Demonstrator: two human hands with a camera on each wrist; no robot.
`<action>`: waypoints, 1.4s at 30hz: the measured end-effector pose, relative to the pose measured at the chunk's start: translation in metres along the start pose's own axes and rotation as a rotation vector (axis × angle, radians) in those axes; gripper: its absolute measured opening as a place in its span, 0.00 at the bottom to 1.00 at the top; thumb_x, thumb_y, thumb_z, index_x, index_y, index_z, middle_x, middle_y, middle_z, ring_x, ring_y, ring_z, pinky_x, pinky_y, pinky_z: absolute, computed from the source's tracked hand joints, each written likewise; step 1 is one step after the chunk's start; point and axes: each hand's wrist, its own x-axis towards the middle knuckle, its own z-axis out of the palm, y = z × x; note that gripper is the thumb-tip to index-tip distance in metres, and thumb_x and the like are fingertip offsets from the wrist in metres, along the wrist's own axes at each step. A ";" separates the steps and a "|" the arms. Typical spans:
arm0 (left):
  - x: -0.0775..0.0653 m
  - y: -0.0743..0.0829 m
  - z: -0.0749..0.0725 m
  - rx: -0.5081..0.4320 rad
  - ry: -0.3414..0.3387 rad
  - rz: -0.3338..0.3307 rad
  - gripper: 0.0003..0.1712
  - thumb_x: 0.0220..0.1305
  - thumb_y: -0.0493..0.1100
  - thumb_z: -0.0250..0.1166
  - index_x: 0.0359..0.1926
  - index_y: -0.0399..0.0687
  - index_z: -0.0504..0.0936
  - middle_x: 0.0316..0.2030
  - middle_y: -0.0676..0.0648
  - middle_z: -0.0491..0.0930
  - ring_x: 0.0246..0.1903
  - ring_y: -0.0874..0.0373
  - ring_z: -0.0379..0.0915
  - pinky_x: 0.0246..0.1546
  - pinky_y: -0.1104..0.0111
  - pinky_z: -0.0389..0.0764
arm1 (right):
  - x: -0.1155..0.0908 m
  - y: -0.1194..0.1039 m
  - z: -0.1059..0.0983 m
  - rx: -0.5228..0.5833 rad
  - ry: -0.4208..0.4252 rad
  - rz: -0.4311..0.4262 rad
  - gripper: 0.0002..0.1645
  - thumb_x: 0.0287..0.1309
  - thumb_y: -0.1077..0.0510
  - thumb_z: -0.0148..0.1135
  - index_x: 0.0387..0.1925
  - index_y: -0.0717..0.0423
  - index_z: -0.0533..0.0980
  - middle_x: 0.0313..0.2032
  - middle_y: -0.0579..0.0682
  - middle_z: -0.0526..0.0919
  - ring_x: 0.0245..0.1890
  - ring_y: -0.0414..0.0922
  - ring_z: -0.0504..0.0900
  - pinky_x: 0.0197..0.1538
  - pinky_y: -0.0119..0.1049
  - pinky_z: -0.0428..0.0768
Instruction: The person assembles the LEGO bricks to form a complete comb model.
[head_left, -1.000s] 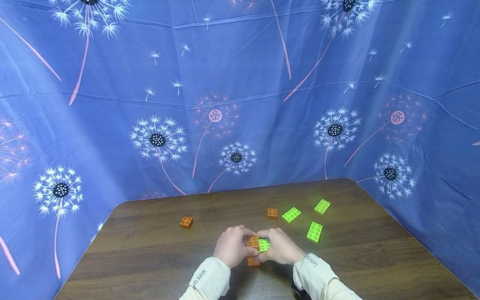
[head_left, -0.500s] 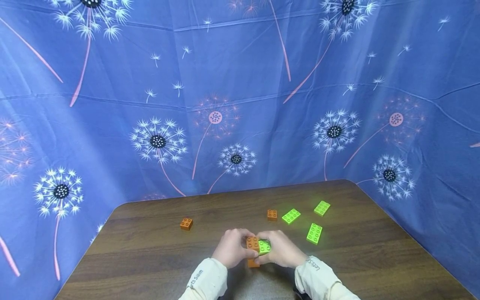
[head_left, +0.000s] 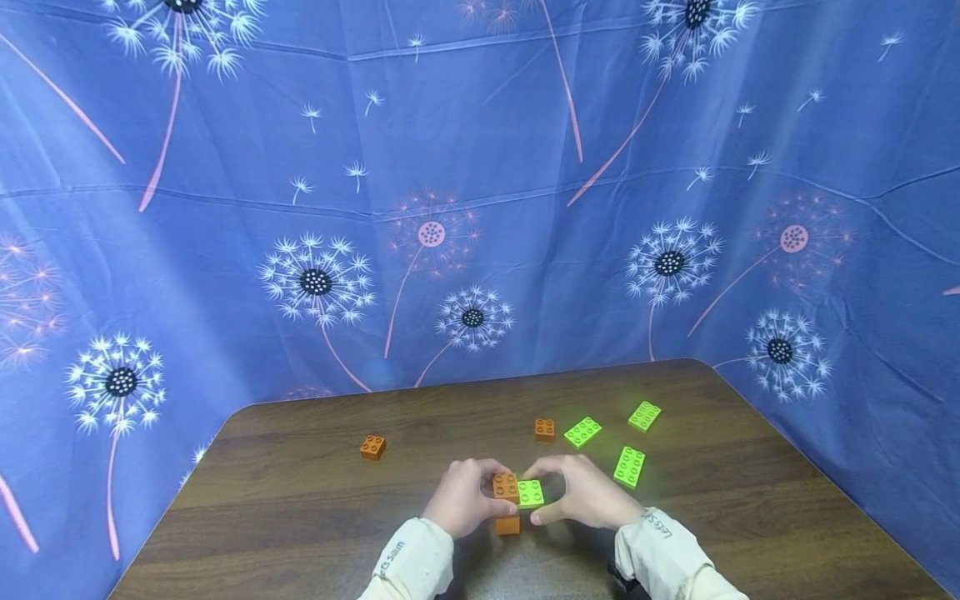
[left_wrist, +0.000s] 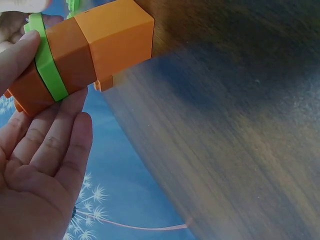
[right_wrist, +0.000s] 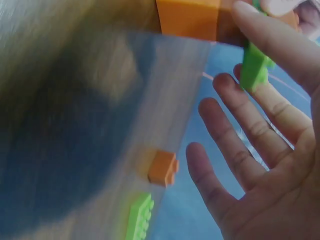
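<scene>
A small tower of toy building bricks stands at the table's near middle. Its top orange brick point(head_left: 506, 486) sits over a flat lime-green brick point(head_left: 530, 493), whose studded end juts out to the right. Below come a darker orange brick point(left_wrist: 70, 50) and a lighter orange brick point(left_wrist: 120, 37). My left hand point(head_left: 465, 497) grips the top of the tower, thumb on the near side and fingers on the far side. Around the green end, my right hand point(head_left: 588, 493) has its thumb and index finger spread apart; its other fingers point(right_wrist: 220, 120) are loosely extended.
One loose orange brick point(head_left: 372, 447) lies to the left, another orange brick point(head_left: 544, 429) beyond the tower. Flat green bricks point(head_left: 582, 432) lie scattered at the right of the brown table point(head_left: 262, 517). A blue dandelion-print cloth point(head_left: 480, 150) hangs behind.
My right hand has let go of the green brick and shifted right, its thumb and index finger parting. The left hand keeps its hold on the tower.
</scene>
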 end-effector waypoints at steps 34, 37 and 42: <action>-0.003 -0.001 0.007 -0.050 0.035 -0.081 0.22 0.48 0.36 0.81 0.46 0.42 0.88 0.35 0.50 0.87 0.32 0.59 0.81 0.38 0.60 0.83 | -0.033 0.059 -0.073 -0.155 0.070 0.115 0.23 0.47 0.62 0.78 0.48 0.59 0.82 0.47 0.54 0.86 0.46 0.58 0.84 0.48 0.57 0.82; -0.003 -0.001 0.007 -0.049 0.039 -0.083 0.22 0.48 0.37 0.81 0.47 0.42 0.87 0.35 0.50 0.87 0.33 0.57 0.81 0.39 0.60 0.83 | -0.033 0.065 -0.078 -0.176 0.059 0.098 0.22 0.47 0.63 0.77 0.47 0.61 0.82 0.46 0.56 0.87 0.47 0.61 0.84 0.50 0.60 0.81; -0.003 -0.001 0.007 -0.054 0.043 -0.080 0.23 0.47 0.37 0.81 0.47 0.42 0.88 0.35 0.50 0.87 0.32 0.59 0.81 0.38 0.62 0.82 | -0.033 0.072 -0.083 -0.188 0.052 0.117 0.22 0.45 0.66 0.77 0.46 0.62 0.82 0.46 0.59 0.86 0.49 0.64 0.83 0.53 0.61 0.80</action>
